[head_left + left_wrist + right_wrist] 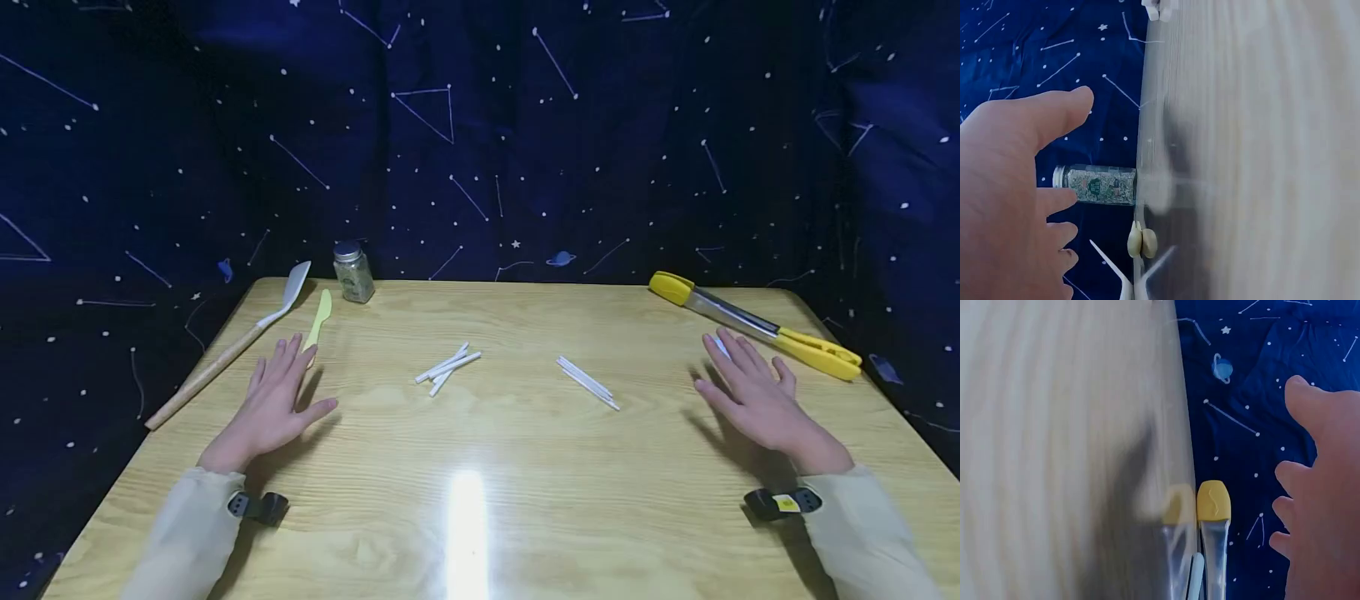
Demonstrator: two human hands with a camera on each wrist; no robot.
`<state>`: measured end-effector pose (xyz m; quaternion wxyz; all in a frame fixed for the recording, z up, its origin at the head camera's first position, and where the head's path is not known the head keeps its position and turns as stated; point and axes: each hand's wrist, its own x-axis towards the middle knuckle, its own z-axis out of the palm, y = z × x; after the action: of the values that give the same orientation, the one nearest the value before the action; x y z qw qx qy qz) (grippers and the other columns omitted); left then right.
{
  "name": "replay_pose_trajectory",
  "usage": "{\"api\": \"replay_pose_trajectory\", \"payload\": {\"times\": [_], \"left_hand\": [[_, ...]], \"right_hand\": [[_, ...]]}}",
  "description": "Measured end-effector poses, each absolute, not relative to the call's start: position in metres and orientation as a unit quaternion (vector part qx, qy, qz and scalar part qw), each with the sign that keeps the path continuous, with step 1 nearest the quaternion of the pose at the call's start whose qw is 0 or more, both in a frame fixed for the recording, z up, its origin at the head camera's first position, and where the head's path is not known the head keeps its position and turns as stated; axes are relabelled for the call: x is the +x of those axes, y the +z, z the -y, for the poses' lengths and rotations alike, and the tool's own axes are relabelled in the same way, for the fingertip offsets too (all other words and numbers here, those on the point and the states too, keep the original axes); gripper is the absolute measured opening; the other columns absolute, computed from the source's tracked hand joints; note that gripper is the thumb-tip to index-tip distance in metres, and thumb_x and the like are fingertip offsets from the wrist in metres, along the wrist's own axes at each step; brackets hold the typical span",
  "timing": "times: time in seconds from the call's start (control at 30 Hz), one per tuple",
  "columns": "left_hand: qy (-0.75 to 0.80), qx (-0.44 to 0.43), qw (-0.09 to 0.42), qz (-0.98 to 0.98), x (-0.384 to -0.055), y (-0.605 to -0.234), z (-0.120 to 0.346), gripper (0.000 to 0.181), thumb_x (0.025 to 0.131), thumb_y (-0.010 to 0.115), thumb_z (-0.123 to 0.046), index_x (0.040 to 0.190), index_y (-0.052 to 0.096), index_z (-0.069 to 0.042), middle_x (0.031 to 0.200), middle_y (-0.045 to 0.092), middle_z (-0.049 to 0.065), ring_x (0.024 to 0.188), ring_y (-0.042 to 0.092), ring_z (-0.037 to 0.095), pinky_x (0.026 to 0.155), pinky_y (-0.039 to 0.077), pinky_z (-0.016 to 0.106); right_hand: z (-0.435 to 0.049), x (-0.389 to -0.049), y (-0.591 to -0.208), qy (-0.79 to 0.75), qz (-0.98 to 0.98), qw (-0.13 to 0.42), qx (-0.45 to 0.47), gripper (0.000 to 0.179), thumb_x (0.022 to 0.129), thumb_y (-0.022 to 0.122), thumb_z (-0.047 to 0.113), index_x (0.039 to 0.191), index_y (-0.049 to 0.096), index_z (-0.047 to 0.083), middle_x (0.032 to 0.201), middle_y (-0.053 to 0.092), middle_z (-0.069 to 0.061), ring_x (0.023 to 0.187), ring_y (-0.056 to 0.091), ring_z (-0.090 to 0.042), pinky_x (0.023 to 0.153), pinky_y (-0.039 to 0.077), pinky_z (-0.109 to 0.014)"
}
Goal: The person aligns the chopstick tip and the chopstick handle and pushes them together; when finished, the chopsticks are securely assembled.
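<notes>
My left hand (272, 408) hovers over the left side of the table, fingers spread and holding nothing. Its fingertips overlap the lower part of a pale green plastic knife (322, 312) in the head view. Left of that hand lies a spatula (225, 358) with a wooden handle and a light grey blade. On the right, my right hand (761, 408) is held above the table with straight fingers, also holding nothing. Yellow-and-steel tongs (731, 312) lie just beyond it. A slim pale blue item (1195, 578) shows beside the tongs, mostly hidden by the right hand in the head view.
Several white sticks (450, 367) lie crossed near the table's middle, and several more white sticks (588, 383) lie side by side to their right. A glass spice jar (354, 273) stands at the back left edge. Behind hangs a dark blue starry cloth (510, 167).
</notes>
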<state>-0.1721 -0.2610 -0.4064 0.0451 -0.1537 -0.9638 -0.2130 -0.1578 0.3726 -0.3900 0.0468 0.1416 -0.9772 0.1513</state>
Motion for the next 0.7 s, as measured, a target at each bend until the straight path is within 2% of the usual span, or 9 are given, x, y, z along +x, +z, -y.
{"api": "replay_pose_trajectory", "payload": {"times": [0.2, 0.3, 0.47, 0.57, 0.7], "left_hand": [[-0.203, -0.17, 0.071, 0.962, -0.183, -0.4, 0.253, 0.082, 0.088, 0.064, -0.043, 0.146, 0.03, 0.004, 0.154, 0.019, 0.03, 0.141, 0.015, 0.05, 0.11, 0.008, 0.068], [-0.204, -0.178, 0.079, 0.959, -0.186, -0.398, 0.252, 0.078, 0.088, 0.065, -0.038, 0.144, 0.033, 0.005, 0.152, 0.025, 0.031, 0.139, 0.02, 0.052, 0.109, 0.011, 0.068], [-0.232, -0.203, 0.08, 0.948, -0.193, -0.395, 0.24, 0.063, 0.091, 0.064, -0.027, 0.138, 0.041, 0.007, 0.148, 0.031, 0.032, 0.136, 0.026, 0.051, 0.108, 0.021, 0.065], [-0.258, -0.217, 0.074, 0.939, -0.197, -0.399, 0.229, 0.055, 0.092, 0.064, -0.022, 0.135, 0.045, 0.008, 0.145, 0.035, 0.031, 0.134, 0.03, 0.048, 0.107, 0.027, 0.062], [-0.288, -0.238, 0.075, 0.925, -0.2, -0.406, 0.213, 0.047, 0.091, 0.064, -0.017, 0.128, 0.05, 0.008, 0.135, 0.047, 0.027, 0.126, 0.04, 0.043, 0.103, 0.034, 0.056]], "right_hand": [[-0.357, -0.163, -0.391, 0.215, 0.965, 0.051, 0.139, 0.072, 0.103, 0.041, 0.031, 0.154, -0.004, 0.008, 0.155, 0.018, -0.029, 0.138, 0.015, -0.053, 0.094, 0.011, -0.072], [-0.341, -0.17, -0.393, 0.243, 0.956, 0.054, 0.153, 0.071, 0.102, 0.042, 0.028, 0.154, -0.002, 0.005, 0.15, 0.028, -0.03, 0.132, 0.023, -0.055, 0.091, 0.015, -0.071], [-0.323, -0.18, -0.391, 0.274, 0.945, 0.066, 0.167, 0.067, 0.102, 0.045, 0.024, 0.151, 0.01, -0.005, 0.14, 0.041, -0.03, 0.126, 0.036, -0.05, 0.096, 0.024, -0.067], [-0.317, -0.182, -0.392, 0.288, 0.94, 0.066, 0.172, 0.062, 0.101, 0.047, 0.021, 0.147, 0.02, -0.009, 0.132, 0.048, -0.031, 0.118, 0.043, -0.047, 0.093, 0.034, -0.06], [-0.309, -0.184, -0.396, 0.294, 0.939, 0.05, 0.173, 0.051, 0.1, 0.048, 0.019, 0.14, 0.034, -0.01, 0.123, 0.052, -0.028, 0.11, 0.047, -0.042, 0.088, 0.04, -0.056]]}}
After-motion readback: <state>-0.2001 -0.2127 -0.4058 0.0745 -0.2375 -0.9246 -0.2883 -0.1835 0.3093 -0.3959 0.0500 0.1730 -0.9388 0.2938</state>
